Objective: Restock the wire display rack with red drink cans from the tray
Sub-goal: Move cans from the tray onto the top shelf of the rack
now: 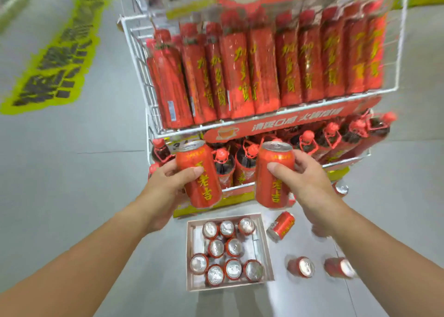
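The left hand (165, 187) grasps one red can (199, 175), thumb across the front and fingers behind it; the can leans with its top to the left. The right hand (310, 179) grasps a second red can (274, 175) in the same way, almost upright. Both cans are held apart from each other, in front of the lower shelf.

Below the hands, on the grey floor, stands the tray (189, 256) with nine cans (234, 245) upright inside. To its right, one loose can (281, 225) lies on its side, and two more cans (301, 266) stand nearby.

Behind is the white wire rack (134, 59): red-capped bottles (249, 158) on the lower shelf, tall red bottles (264, 71) on the upper.
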`<action>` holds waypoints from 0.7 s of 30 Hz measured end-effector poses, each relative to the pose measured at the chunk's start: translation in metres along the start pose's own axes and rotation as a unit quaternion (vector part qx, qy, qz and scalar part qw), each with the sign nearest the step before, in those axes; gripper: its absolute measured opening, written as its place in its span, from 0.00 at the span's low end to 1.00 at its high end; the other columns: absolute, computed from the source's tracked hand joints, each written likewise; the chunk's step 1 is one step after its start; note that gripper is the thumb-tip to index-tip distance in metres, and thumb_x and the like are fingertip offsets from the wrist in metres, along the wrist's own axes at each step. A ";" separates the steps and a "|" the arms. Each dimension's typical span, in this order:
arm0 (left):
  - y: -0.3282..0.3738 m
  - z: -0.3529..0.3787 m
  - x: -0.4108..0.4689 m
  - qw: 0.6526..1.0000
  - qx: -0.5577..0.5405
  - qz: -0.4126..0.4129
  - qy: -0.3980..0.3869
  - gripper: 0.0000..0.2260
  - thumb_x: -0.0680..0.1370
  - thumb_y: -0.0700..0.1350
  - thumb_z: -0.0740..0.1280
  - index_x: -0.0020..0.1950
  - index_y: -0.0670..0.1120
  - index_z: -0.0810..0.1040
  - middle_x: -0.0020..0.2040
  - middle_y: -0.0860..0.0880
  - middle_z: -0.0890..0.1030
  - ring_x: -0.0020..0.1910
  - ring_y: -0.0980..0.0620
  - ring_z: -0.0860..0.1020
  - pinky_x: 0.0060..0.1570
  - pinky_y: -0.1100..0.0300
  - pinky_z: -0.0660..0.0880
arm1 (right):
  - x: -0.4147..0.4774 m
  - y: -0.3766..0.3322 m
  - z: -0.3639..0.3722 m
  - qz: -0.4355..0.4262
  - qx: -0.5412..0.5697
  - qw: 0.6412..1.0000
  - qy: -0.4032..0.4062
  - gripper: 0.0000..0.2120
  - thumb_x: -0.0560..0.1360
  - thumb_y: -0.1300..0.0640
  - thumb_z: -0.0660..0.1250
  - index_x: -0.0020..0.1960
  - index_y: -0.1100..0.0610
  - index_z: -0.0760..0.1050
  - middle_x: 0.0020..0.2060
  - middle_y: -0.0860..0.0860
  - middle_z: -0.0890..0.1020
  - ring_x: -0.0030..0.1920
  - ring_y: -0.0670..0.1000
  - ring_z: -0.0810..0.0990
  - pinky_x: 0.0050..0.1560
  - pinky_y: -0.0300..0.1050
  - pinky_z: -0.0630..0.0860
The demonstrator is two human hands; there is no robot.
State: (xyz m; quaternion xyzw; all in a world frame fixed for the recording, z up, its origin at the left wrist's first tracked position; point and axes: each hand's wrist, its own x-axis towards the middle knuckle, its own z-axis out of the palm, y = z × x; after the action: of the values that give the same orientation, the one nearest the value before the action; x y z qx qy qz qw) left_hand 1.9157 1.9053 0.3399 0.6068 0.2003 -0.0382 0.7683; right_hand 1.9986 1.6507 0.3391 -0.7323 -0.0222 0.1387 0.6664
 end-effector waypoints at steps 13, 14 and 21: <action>0.361 0.106 -0.107 0.987 0.089 0.103 -0.079 0.24 0.59 0.52 0.80 0.52 0.43 0.85 0.51 0.38 0.86 0.46 0.44 0.84 0.47 0.49 0.81 | -0.052 -0.379 -0.043 -0.105 0.043 0.994 -0.001 0.12 0.67 0.53 0.78 0.48 0.54 0.83 0.41 0.50 0.88 0.42 0.49 0.86 0.43 0.45 0.82; 0.391 0.115 -0.115 0.986 0.088 0.115 -0.082 0.23 0.58 0.51 0.79 0.50 0.43 0.86 0.49 0.39 0.86 0.45 0.45 0.84 0.44 0.51 0.82 | -0.055 -0.410 -0.046 -0.113 0.052 0.992 -0.003 0.14 0.65 0.51 0.77 0.48 0.55 0.84 0.40 0.50 0.88 0.41 0.48 0.86 0.42 0.44 0.82; 0.556 0.163 -0.155 0.971 0.093 0.213 -0.050 0.25 0.54 0.57 0.82 0.47 0.47 0.87 0.44 0.43 0.85 0.42 0.47 0.82 0.48 0.47 0.77 | -0.060 -0.579 -0.061 -0.197 0.027 0.980 0.013 0.15 0.64 0.46 0.74 0.45 0.55 0.83 0.38 0.47 0.87 0.37 0.43 0.83 0.43 0.45 0.80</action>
State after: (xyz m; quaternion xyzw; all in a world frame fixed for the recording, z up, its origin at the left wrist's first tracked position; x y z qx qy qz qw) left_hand 1.9840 1.8670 0.9346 0.7016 0.0234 0.0773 0.7080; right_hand 2.0437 1.6428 0.9224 -0.6973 -0.1530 -0.0043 0.7003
